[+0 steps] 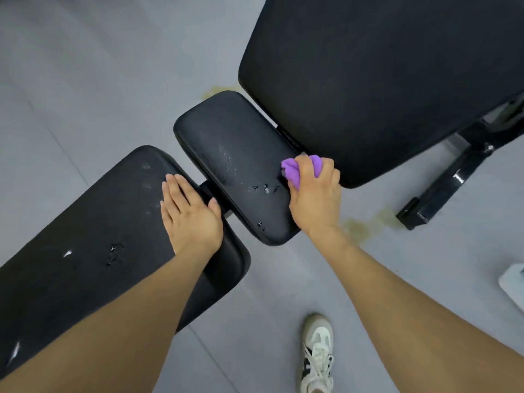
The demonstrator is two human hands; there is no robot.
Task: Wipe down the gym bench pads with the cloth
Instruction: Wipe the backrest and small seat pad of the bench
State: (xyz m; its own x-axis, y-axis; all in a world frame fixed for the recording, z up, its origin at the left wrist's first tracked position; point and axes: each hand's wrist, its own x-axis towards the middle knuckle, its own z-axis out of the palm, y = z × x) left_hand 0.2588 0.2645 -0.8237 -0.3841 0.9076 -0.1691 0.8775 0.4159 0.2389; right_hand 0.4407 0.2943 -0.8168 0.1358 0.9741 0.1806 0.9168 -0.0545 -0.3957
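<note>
A black gym bench shows two worn pads: a long back pad (93, 239) at lower left and a smaller seat pad (226, 154) in the middle, both with small tears. My right hand (314, 194) grips a bunched purple cloth (292, 173) and presses it on the seat pad's right edge. My left hand (190, 211) rests flat, fingers straight, on the near end of the long pad.
A second, larger black pad (368, 75) fills the upper right, with its black metal frame and foot (442, 191) on the grey floor. My white sneaker (317, 353) stands at the bottom. Yellowish stains (360, 225) mark the floor. A pale object (513, 285) sits at the right edge.
</note>
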